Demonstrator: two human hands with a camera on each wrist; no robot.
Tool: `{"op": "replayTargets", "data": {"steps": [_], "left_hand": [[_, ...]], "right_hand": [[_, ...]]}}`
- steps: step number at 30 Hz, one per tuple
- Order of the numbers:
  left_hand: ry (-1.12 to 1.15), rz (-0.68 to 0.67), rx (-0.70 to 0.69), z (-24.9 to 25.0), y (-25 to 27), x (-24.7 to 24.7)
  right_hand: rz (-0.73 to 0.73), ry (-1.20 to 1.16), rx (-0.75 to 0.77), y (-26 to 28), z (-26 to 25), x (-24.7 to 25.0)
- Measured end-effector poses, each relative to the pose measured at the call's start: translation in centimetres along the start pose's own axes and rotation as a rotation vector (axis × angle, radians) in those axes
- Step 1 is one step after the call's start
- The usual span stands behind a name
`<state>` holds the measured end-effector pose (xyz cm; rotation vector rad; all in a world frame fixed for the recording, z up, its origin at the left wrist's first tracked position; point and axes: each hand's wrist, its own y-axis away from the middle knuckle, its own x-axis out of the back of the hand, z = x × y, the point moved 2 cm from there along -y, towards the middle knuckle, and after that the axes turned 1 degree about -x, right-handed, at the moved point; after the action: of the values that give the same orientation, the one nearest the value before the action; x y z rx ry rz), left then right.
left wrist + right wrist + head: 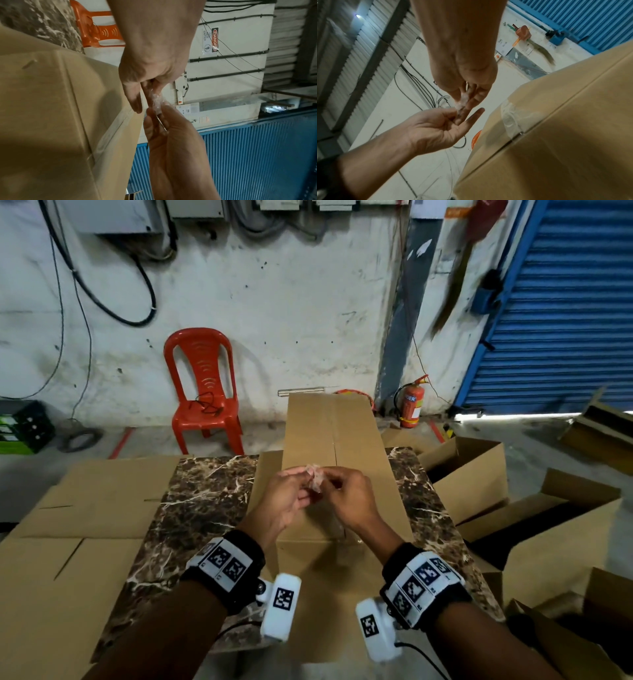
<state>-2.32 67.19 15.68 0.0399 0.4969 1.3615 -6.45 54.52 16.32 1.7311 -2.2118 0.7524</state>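
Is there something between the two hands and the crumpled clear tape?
Nothing visible. The left hand and the right hand both pinch the crumpled tape directly, in the air above the cardboard box.

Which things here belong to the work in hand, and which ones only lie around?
In use: left hand, right hand, crumpled clear tape, cardboard box under them.
Just lying about: red chair, fire extinguisher, open cartons, flattened cardboard.
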Motion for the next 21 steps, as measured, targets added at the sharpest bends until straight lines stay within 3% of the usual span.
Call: {"op": "replayTargets", "data": {"steps": [3,6,9,11,12,14,16,18,21], "left_hand": [[0.116,-0.029,0.052,1.0,-1.8,1.3],[0.316,-0.163,0.153,1.9,-3.3,2.9],[0.107,-0.223,0.096,2.3,-5.1,3.7],[-0.115,-0.048,-0.052,2.5,-7.2,4.7],[-0.18,0.052,-0.104,2.8,-8.3,5.4],[-0.275,0.216,-0.194,3.5,-10.1,6.9],[-0.416,0.261,-0.219,3.1,-11.4,7.9],[-0.497,0.205,-0.134,1.6,-12.2,8.1],[-0.387,0.104,0.031,-0.6,-11.8,7.4]], "right_hand": [[-0.059,-0.088,0.031,-1.1,0.2,-1.4],[-0.107,-0.032,0.072,-2.1,0.7,-2.7],[-0.142,-0.042,0.079,-3.2,0.4,-3.8],[-0.025,-0.172,-0.028,-3.4,0.1,-4.3],[0.111,-0.155,-0.099,-3.5,0.1,-4.5],[0.321,0.125,-0.247,-3.4,0.9,-4.1],[0.241,0.539,-0.474,-2.8,2.3,-3.3],[0.08,0.691,-0.698,-1.8,3.9,-2.7],[0.045,0.753,-0.737,-1.2,6.5,-2.9]]}}
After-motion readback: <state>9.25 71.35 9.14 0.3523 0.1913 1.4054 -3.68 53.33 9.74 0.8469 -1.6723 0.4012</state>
